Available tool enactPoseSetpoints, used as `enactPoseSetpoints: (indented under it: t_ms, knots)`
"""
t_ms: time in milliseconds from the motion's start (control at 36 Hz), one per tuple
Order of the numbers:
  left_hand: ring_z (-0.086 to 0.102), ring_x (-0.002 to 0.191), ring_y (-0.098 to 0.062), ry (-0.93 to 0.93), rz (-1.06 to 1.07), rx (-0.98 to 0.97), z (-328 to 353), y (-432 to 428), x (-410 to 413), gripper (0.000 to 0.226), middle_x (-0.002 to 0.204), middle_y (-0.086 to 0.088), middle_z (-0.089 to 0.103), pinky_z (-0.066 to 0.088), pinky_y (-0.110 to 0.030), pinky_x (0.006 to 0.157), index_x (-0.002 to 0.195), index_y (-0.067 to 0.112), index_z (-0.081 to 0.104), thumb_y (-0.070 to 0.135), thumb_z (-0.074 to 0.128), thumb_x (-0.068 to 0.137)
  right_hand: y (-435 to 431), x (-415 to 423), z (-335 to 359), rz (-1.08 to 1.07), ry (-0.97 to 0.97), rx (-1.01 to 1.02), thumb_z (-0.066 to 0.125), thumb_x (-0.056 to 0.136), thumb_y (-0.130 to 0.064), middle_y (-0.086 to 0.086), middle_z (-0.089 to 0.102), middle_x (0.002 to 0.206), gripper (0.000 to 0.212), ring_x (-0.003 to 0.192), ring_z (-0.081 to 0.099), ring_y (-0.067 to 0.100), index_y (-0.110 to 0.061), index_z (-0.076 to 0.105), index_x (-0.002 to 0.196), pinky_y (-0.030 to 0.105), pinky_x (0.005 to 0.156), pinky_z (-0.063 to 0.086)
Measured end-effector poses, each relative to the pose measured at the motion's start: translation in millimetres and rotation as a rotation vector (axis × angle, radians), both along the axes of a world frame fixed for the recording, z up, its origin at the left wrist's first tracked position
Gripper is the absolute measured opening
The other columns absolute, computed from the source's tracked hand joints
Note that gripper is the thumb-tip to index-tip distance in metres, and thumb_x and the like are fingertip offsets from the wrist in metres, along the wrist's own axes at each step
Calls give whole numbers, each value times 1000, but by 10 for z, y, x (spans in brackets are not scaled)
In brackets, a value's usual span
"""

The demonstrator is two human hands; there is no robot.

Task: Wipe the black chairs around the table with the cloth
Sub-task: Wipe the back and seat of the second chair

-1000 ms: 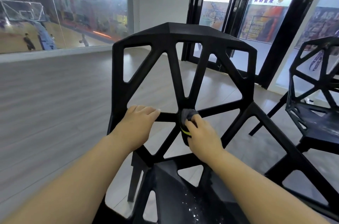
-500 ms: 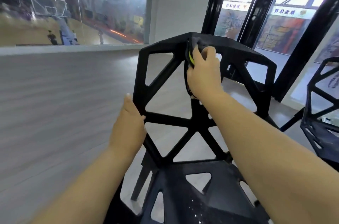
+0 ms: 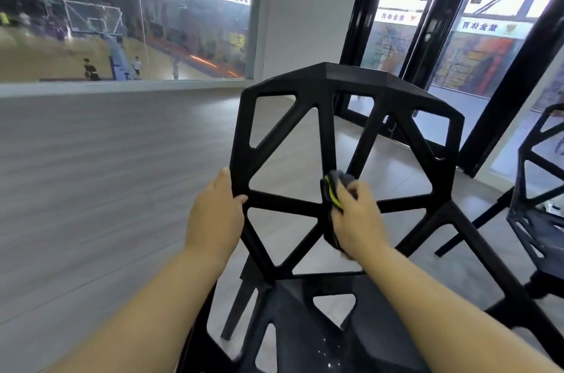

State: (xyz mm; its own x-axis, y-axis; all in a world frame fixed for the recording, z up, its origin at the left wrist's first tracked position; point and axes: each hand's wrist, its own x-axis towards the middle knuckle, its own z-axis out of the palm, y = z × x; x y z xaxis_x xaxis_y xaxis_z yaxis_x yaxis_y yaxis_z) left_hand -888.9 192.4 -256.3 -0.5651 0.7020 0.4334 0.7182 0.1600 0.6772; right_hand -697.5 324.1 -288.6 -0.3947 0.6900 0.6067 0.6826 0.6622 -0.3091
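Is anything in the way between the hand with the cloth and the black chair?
No, nothing visible is in the way. The right hand holds the cloth straight against the black chair, where the bars of its back meet. The left hand grips the back's left edge, off to the side.

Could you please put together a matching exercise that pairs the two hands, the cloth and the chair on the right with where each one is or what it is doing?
Column one:
1. left hand
2. right hand
3. cloth
4. second chair

Column two:
A. stands at the right edge of the view
B. grips the left frame of the near chair backrest
C. holds the cloth
D. is pressed on the hub where the backrest spokes meet

Pairs: 1-B; 2-C; 3-D; 4-A
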Motion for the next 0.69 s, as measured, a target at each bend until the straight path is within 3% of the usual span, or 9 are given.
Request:
enactPoseSetpoints:
  t_ms: [111,250,361,444,528,611,694]
  knots:
    - [52,73,-22,15,-8,27,-13,-57,-31,26,81,-2,55,38,-30,60,118,11,49,12,54,93,54,-444,778,25,182,179,58,83,0,15,44,101,29,81,45,24,4,59,112,35,68,45]
    - [50,63,-21,22,-26,46,-35,-80,-40,33,70,2,49,36,-29,54,126,12,49,10,51,94,168,-880,1508,44,238,244,52,90,-9,10,40,109,32,89,46,24,-4,56,121,35,80,46]
    - [52,62,-22,18,-37,34,-45,-77,-65,27,71,-2,54,38,-30,53,122,12,51,10,49,95,25,-955,1155,123,151,317,62,82,-5,18,43,110,42,83,45,23,3,55,123,30,72,45]
    - [52,68,-28,37,-56,24,-39,-84,-96,25,77,-8,59,38,-34,55,118,12,51,9,47,94,-210,-917,625,336,-43,424,60,79,-5,21,46,105,45,77,50,30,7,55,121,34,65,50]
    - [53,69,-28,29,-72,19,-49,-102,-111,26,78,-9,60,39,-34,56,118,14,53,9,45,94,-341,-905,419,448,-147,400,56,82,-3,23,51,97,38,72,49,31,8,56,118,41,55,49]
    - [50,66,-24,22,-56,-2,-66,-134,-104,25,77,-6,58,34,-31,54,119,14,53,11,43,95,-302,-859,560,415,-171,424,50,83,-8,22,54,97,40,73,52,32,5,55,121,39,54,50]
    - [43,55,-11,22,-29,-26,-90,-149,-88,22,67,3,49,25,-20,44,115,15,54,14,40,98,-141,-834,886,193,31,340,54,84,-7,20,50,110,46,83,49,28,2,51,129,30,67,44]
